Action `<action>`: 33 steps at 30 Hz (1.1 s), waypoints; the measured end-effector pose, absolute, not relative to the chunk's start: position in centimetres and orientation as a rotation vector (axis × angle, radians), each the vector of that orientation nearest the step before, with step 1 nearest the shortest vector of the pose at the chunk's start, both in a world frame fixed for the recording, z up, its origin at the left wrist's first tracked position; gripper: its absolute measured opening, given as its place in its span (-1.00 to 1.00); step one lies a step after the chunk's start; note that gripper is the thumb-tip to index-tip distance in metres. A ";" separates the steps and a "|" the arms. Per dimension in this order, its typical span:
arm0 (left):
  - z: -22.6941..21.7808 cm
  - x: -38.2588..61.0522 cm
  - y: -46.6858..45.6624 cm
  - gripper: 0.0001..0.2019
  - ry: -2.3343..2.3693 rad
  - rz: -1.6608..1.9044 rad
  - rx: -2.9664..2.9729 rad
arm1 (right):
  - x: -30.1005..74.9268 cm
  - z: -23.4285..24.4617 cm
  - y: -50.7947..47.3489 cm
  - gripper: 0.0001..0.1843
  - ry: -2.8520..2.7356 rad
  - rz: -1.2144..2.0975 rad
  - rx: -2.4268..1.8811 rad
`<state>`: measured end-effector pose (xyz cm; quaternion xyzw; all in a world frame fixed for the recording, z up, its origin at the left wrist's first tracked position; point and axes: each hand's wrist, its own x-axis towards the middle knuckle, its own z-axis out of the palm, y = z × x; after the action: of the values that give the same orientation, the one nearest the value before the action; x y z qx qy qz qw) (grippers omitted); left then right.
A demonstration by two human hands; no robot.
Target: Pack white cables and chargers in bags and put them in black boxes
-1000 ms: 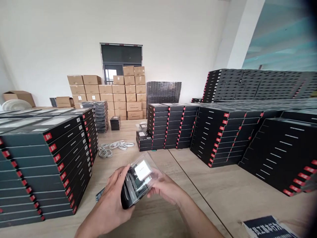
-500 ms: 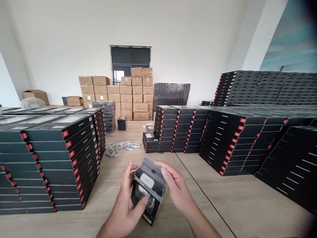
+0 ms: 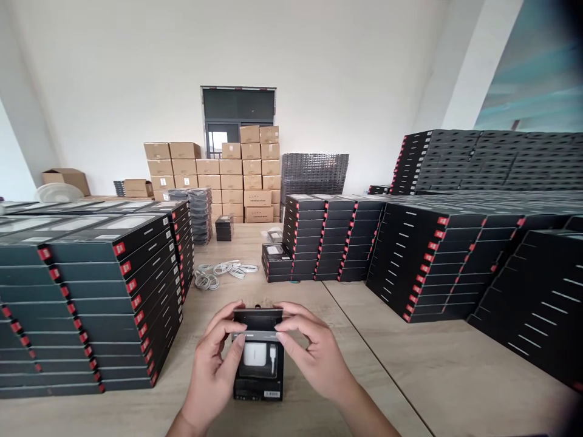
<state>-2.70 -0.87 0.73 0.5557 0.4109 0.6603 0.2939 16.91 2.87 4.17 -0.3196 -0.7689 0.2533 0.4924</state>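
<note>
Turned square to the person now, the black retail box (image 3: 259,355) sits between the left hand (image 3: 214,364) and right hand (image 3: 314,352), fingers slightly spread and pinching its upper edge, over the near wooden table (image 3: 387,376), right of the stacked black boxes (image 3: 91,303).

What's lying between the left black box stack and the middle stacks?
Coiled white cables lie there on the wooden table, in the head view.
</note>
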 end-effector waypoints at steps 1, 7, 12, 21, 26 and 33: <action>0.9 -2.7 -1.0 -0.91 1.054 1.764 1.436 | 16.9 4.2 2.7 -0.92 -1.846 0.620 -0.770; 0.7 -3.4 -1.0 -0.87 0.910 1.751 1.453 | 16.7 4.6 2.1 -0.91 -1.796 0.715 -0.707; 1.1 -4.3 -0.9 -0.87 0.982 1.678 1.670 | 16.4 5.2 1.9 -0.86 -1.893 0.625 -0.684; 0.9 -4.7 -0.9 -0.83 1.039 1.662 1.911 | 16.9 5.3 2.0 -0.83 -1.977 0.666 -0.657; 1.0 -5.1 -0.8 -0.83 0.973 1.656 1.885 | 17.3 5.5 2.2 -0.84 -1.996 0.763 -0.657; 0.3 -5.7 -0.6 -0.76 1.027 1.573 1.897 | 17.0 4.5 2.9 -0.81 -1.908 0.827 -0.734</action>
<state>-5.69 -0.61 0.32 0.6909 0.3740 0.5729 0.2336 16.97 2.86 4.48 -0.2969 -0.7720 0.3348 0.4514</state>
